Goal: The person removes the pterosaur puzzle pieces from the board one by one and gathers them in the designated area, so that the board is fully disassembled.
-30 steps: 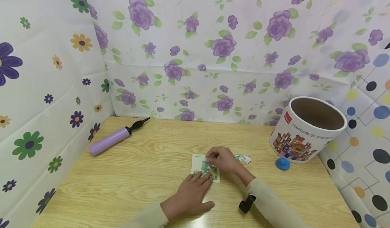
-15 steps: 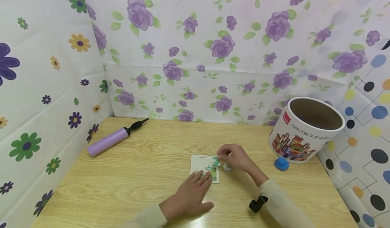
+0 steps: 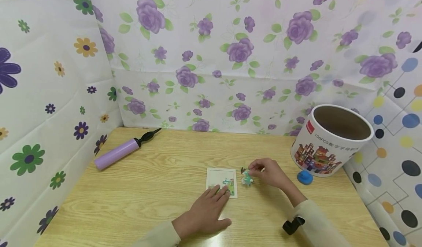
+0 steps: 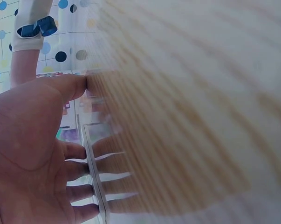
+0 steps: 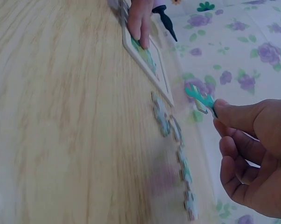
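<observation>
My left hand (image 3: pixel 211 208) lies with fingers spread over the lower part of a small white-framed puzzle board (image 3: pixel 215 175). Part of a green picture shows beside its fingertips; the rest is hidden under them. In the left wrist view the fingers reach straight over the board's edge. My right hand (image 3: pixel 268 172) is to the right of the board. Its thumb and index finger pinch a teal jigsaw piece (image 5: pixel 201 97), raised above the table in the right wrist view. Loose jigsaw pieces (image 5: pixel 161 114) lie on the table between that hand and the board.
A large white printed bucket (image 3: pixel 316 151) stands at the back right, with a small blue toy duck (image 3: pixel 305 177) before it. A purple hand pump (image 3: pixel 118 154) lies at the back left. Patterned cloth walls surround the wooden table (image 3: pixel 158 188).
My right hand has moved right, off the board, and teal pieces that were on the board's right part are now beside it. The left hand has stayed in place.
</observation>
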Motion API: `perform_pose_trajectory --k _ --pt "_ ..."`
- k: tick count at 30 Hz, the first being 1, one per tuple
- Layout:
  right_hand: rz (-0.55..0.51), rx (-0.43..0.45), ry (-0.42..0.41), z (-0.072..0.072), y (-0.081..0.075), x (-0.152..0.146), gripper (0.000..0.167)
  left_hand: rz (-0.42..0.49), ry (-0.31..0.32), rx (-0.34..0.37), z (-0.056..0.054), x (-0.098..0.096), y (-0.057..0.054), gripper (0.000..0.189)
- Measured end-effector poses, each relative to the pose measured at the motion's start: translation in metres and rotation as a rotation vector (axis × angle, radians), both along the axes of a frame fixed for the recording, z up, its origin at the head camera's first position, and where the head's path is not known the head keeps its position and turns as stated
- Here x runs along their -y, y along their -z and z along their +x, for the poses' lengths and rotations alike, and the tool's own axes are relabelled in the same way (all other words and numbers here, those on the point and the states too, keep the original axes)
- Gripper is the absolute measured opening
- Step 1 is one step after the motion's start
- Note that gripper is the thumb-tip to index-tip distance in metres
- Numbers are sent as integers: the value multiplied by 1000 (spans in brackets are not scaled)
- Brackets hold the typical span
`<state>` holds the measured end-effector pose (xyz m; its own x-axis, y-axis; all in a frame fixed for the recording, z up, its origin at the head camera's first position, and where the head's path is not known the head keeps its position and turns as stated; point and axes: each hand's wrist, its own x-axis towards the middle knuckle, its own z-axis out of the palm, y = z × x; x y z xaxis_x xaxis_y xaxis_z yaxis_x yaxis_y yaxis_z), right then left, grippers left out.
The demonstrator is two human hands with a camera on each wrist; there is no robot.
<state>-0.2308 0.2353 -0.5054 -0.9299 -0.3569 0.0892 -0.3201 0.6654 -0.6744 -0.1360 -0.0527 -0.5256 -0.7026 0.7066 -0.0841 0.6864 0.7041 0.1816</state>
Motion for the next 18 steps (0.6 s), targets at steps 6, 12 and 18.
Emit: perform_pose_trajectory --k 6,12,18 --pt "6 35 17 4 5 -16 4 4 3 2 1 1 -1 82" --pt "8 65 37 5 14 -28 5 -6 10 -3 1 1 -1 81" --pt "21 88 71 5 23 -32 5 -16 12 -6 1 1 -1 82"
